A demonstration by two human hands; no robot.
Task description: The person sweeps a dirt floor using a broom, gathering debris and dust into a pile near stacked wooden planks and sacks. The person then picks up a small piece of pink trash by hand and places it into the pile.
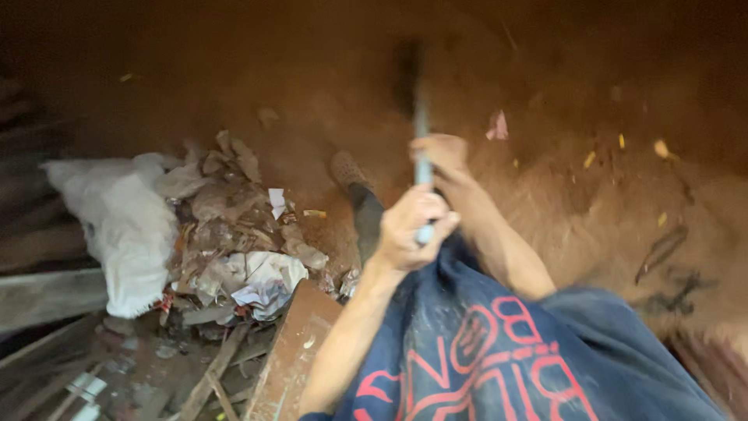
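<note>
Both my hands grip a long pale grey tool handle (421,129) that points away from me over red-brown soil. My left hand (413,228) is closed around the near end, close to my chest. Just beyond it, my right hand (441,156) holds the handle farther up. The tool's dark head (407,74) is blurred against the ground, and its shape cannot be told. To the left of the handle, my foot in a dusty shoe (346,168) stands on the soil. My dark blue shirt (499,359) with red lettering fills the lower frame.
A heap of rubbish lies on the left: a white sack (125,226), crumpled paper (265,284) and dry leaves (230,203). Wooden boards (292,359) and planks (47,292) lie at the lower left. A pink scrap (497,126) and yellow bits (661,148) dot the soil on the right.
</note>
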